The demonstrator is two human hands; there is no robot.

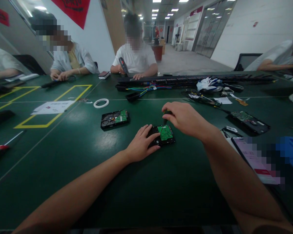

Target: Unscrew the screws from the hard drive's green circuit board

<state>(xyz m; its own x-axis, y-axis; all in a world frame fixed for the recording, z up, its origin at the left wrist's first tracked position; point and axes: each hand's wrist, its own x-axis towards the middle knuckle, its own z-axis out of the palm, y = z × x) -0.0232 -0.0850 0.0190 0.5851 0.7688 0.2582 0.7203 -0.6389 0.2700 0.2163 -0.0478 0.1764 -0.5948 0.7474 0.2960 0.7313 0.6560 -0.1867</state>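
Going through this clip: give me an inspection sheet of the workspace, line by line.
Surface: green table with yellow outlines.
Job's things: hard drive, circuit board up; small tool over it, tip hard to make out.
Clutter: two more drives, white ring, papers, red-handled screwdriver, white gloves, phone.
Hands: left hand rests on the drive; right hand has the small tool in its grip.
Cables: coloured wires near long black parts; dark cables at right.
Surroundings: other people around the table; glass doors behind.
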